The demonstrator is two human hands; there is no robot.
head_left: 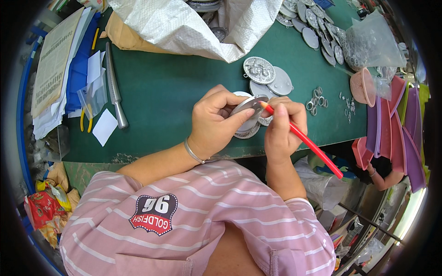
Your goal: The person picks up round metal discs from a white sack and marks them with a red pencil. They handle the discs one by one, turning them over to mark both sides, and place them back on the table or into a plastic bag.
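Observation:
My left hand (207, 119) grips a round grey metal medal (247, 117), thumb on its face and fingers behind it. It is held tilted above the green table. In my right hand (286, 131) is a red pencil (317, 151), whose sharpened tip is at the medal's upper right edge. Whether the tip touches the metal I cannot tell. Just beyond my hands lie a medal with a raised relief (259, 70) and a plain-faced medal (282, 81), overlapping others. More medals lie partly hidden under my hands.
Metal rings (316, 102) and small metal fittings (347, 106) lie to the right, near a pink cup (362, 87). A white woven sack (184, 32) and piled medals (317, 27) are at the back. A tapered metal rod (113, 87) lies left. Another person's arm (386, 180) shows beside coloured ribbons (396, 133).

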